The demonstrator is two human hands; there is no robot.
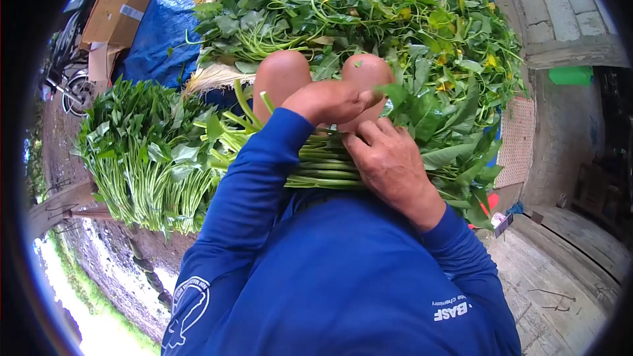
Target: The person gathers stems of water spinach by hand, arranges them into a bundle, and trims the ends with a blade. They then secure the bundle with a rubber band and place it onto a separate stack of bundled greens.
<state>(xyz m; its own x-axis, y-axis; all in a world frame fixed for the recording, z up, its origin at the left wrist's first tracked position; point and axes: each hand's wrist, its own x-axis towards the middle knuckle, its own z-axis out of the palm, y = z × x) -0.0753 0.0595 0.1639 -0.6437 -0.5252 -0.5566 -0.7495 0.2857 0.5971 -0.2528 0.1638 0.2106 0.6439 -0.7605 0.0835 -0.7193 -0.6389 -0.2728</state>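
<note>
A thick bundle of water spinach [323, 170] lies across my lap, cut stem ends to the left and leaves to the right. My right hand [390, 161] rests over the stems with its fingers curled down onto them. Just above the bundle, in front of my knees, is my left hand [333, 101], slightly blurred. Its fingers are closed near a green leaf [393, 94]; what they pinch is hidden. A few thick stems [247, 107] stick up beside my left forearm.
Beyond my knees a large heap of loose greens [422, 20] covers a blue tarp [161, 16]. Bundled greens [148, 158] stand to the left. A cardboard box [119, 10] is at the upper left, a green object [570, 76] at the right.
</note>
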